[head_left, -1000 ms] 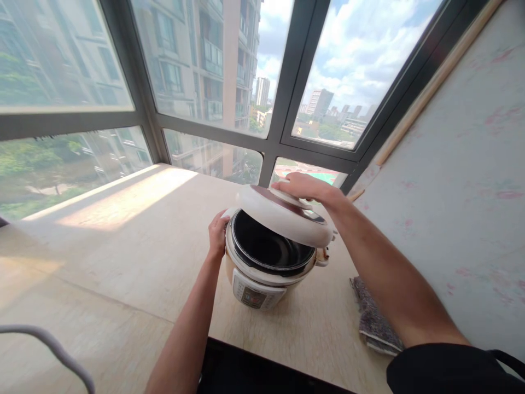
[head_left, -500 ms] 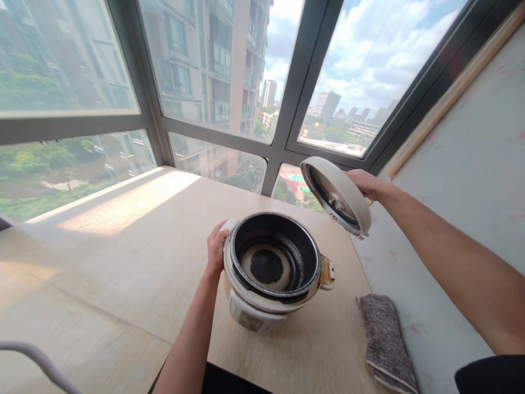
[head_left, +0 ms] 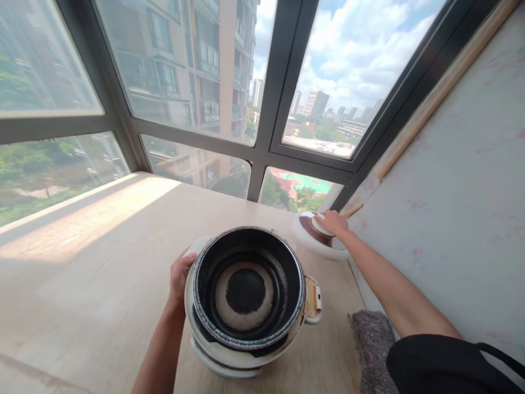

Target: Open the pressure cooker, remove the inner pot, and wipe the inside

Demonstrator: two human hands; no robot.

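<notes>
A white electric pressure cooker stands uncovered on the pale counter, its dark inner pot worn and showing a light ring around a black centre. My left hand is closed around the cooker's left side handle. At the back right, my right hand grips the knob of the white lid, which has a reddish-brown top and now lies level, at or just above the counter. The fingertips of my right hand are partly hidden. On the cooker's right side, a stained handle bracket sticks out.
A folded grey-brown cloth lies by the wall at the right. Dark-framed windows border the counter at the back and left. A flowered wall closes off the right side.
My right hand has lowered the lid and turned it from tilted, underside showing, to level with its top up. The cooker appears larger and further left; my left hand stays on its handle.
</notes>
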